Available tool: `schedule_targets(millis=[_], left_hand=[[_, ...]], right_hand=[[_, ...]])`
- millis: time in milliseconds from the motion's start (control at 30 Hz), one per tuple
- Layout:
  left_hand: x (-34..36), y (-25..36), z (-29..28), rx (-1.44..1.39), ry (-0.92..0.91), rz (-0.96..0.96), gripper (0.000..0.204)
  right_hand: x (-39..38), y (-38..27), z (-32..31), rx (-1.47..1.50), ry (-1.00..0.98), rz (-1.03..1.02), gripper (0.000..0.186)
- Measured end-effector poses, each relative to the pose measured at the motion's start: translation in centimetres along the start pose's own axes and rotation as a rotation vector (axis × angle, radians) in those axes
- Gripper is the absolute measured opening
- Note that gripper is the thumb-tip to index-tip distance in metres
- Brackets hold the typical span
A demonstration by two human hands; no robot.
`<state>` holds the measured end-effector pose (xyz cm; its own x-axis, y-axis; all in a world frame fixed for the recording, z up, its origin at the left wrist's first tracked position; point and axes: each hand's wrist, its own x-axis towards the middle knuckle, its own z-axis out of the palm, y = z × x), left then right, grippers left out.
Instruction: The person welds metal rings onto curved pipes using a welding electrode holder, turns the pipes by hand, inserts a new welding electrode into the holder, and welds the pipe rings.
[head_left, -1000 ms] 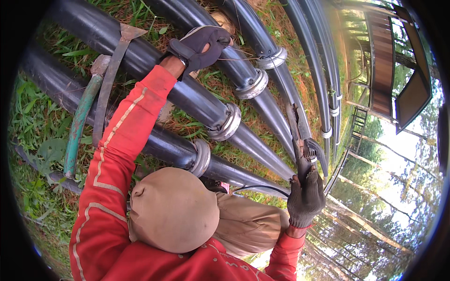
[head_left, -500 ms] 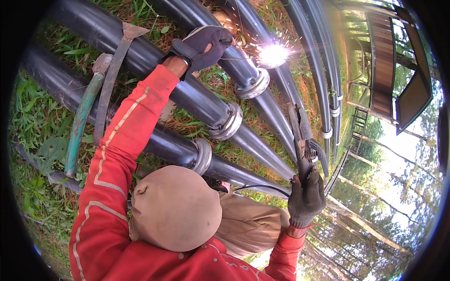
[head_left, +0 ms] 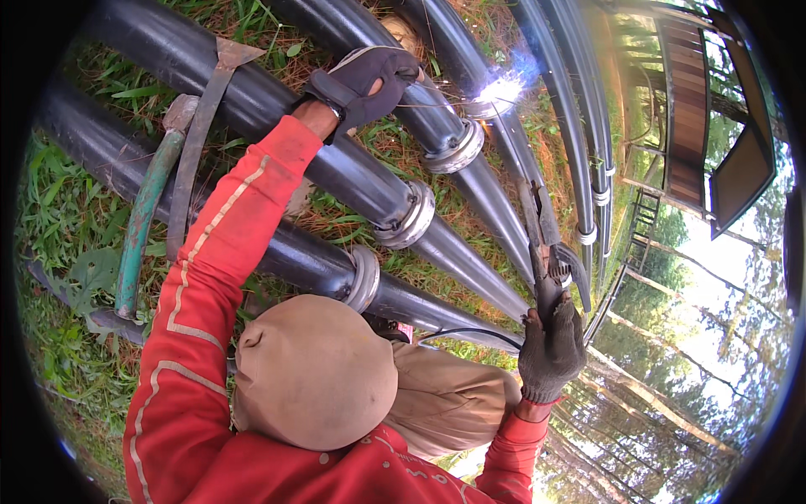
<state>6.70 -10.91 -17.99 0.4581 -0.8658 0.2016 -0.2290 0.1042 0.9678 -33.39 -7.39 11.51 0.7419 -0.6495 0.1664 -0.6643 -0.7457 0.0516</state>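
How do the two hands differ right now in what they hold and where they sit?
The left hand lies open-palmed on a dark pipe, close to the bright welding arc. The right hand is closed round the electrode holder, low and well back from the arc. The left arm is stretched out; the right is bent close to the body. Both wear dark work gloves and red sleeves.

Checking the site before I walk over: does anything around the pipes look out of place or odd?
Two things. Long-handled tools lie loose across the black pipes at the left. A bright arc flash burns at a pipe joint, close to the gloved left hand. The right hand grips the electrode holder.
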Motion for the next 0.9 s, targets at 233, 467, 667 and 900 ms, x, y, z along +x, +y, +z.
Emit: schedule_targets(millis=[233, 467, 667, 900], left_hand=[[-0.1, -0.04, 0.21, 0.028, 0.054, 0.067, 0.02], [-0.02, -0.72, 0.5, 0.015, 0.053, 0.055, 0.019], [0.03, -0.33, 0.26, 0.043, 0.022, 0.027, 0.019], [-0.04, -0.43, 0.65, -0.008, 0.077, 0.039, 0.017]], right_hand=[[-0.91, 0.47, -0.29, -0.122, 0.035, -0.023, 0.054], [-0.63, 0.32, -0.04, -0.069, 0.014, 0.052, 0.051], [-0.3, 0.35, 0.06, -0.084, 0.005, -0.01, 0.051], [-0.51, 0.51, 0.17, -0.07, 0.002, -0.01, 0.048]])
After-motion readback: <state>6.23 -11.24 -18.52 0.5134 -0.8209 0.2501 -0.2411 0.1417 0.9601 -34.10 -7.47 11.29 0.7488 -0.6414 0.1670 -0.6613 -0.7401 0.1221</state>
